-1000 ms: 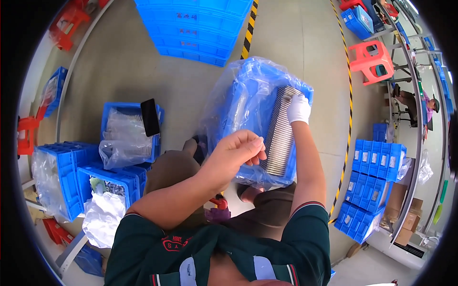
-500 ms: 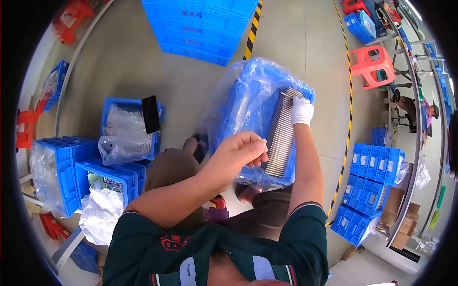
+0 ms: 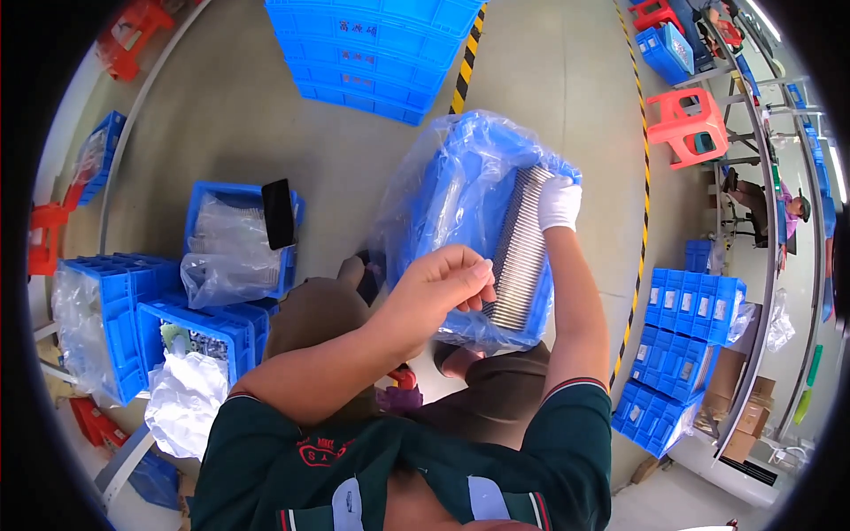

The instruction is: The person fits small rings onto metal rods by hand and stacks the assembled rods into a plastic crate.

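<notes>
A blue plastic crate [image 3: 567, 166] lined with a clear plastic bag [image 3: 412, 177] stands before me. Along its right side runs a long, tightly packed row of thin silvery metal pieces [image 3: 516, 257]. At the far right end of that row is my right hand [image 3: 560, 203] in a white glove, its fingers curled over the edge of the pieces; the fingertips are partly hidden. My bare left hand [image 3: 447, 281] hovers above the near part of the crate, left of the row. Its fingers are bent in and the thumb presses on them; whatever they hold is too small or hidden to name.
Beyond the crate rises a stack of blue crates [image 3: 363, 62]. On the left, a bagged crate [image 3: 228, 188] carries a black phone [image 3: 278, 214], near more crates [image 3: 124, 292] and crumpled white wrapping [image 3: 188, 403]. At right are a red stool [image 3: 689, 124], stacked crates [image 3: 686, 350] and a distant person [image 3: 791, 208].
The gloved right hand has shifted slightly, its fingers reaching farther over the row's far end. My left hand keeps its place and shape. The view has turned a little.
</notes>
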`<state>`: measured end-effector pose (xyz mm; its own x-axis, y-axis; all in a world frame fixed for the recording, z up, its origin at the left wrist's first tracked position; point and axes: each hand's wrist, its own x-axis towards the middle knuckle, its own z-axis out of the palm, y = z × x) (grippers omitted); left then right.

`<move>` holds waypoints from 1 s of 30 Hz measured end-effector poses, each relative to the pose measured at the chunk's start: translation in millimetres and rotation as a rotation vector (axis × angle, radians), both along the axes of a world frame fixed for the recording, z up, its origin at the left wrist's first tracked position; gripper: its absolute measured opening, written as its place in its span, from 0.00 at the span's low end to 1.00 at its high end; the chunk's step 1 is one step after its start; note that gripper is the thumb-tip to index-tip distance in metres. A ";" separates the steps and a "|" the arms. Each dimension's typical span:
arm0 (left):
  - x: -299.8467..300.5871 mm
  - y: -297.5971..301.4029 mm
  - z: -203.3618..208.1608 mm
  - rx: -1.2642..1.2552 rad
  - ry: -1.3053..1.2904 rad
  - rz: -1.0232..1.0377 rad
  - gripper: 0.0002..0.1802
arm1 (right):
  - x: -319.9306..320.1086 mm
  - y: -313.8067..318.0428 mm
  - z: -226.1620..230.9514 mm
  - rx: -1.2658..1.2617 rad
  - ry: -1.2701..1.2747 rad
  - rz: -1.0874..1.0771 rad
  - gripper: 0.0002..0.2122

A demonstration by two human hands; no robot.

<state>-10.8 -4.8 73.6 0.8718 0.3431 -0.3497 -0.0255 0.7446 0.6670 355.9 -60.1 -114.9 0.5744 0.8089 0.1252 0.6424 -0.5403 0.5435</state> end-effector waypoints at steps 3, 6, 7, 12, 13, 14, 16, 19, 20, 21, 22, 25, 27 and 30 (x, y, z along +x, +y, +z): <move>-8.4 2.5 -2.5 0.010 0.019 0.022 0.08 | -84.7 30.2 42.8 -0.182 0.236 0.484 0.11; -5.5 1.1 -1.2 0.004 0.003 -0.005 0.08 | -100.2 30.0 43.8 -0.289 0.234 0.393 0.22; -5.1 0.7 -0.6 0.003 0.002 -0.017 0.08 | -101.5 32.4 47.7 -0.368 0.239 0.263 0.27; -5.8 -0.3 -0.9 0.001 0.012 -0.018 0.08 | -107.0 36.3 49.0 -0.459 0.250 0.116 0.33; -5.0 0.6 -1.1 0.007 0.013 -0.018 0.08 | -107.3 36.8 47.8 -0.440 0.247 0.111 0.33; -4.4 1.3 -1.2 0.010 0.010 -0.020 0.08 | -106.4 37.3 47.4 -0.421 0.244 0.105 0.33; -4.6 1.6 -1.7 0.006 -0.001 -0.020 0.08 | -103.3 41.0 49.8 -0.400 0.254 0.083 0.33; -3.5 0.0 -1.7 0.001 -0.006 -0.023 0.08 | -95.2 39.7 40.8 -0.323 0.253 0.079 0.33; -3.0 -0.7 -0.5 0.003 -0.009 -0.031 0.08 | -91.1 36.7 37.5 -0.267 0.239 0.098 0.34; -2.8 -1.4 1.2 0.006 0.003 -0.027 0.08 | -87.5 33.8 34.1 -0.265 0.235 0.089 0.34; -3.0 -1.0 2.1 0.013 0.019 -0.017 0.09 | -90.9 36.9 36.4 -0.286 0.251 0.082 0.33; -0.2 -1.0 -2.4 0.023 0.020 -0.016 0.09 | -94.3 33.0 51.7 -0.270 0.300 0.070 0.31; 1.3 0.1 -6.6 0.037 -0.008 -0.009 0.09 | -96.1 17.1 66.0 -0.122 0.269 0.225 0.25; -0.9 4.3 -10.2 0.059 -0.023 0.036 0.09 | -113.4 -19.2 110.1 0.015 0.487 0.199 0.18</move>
<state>-11.7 -0.6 63.4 0.8659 0.3942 -0.3080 -0.0674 0.7021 0.7089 242.5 -79.4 -4.7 0.4041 0.9086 -0.1057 0.9098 -0.3872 0.1495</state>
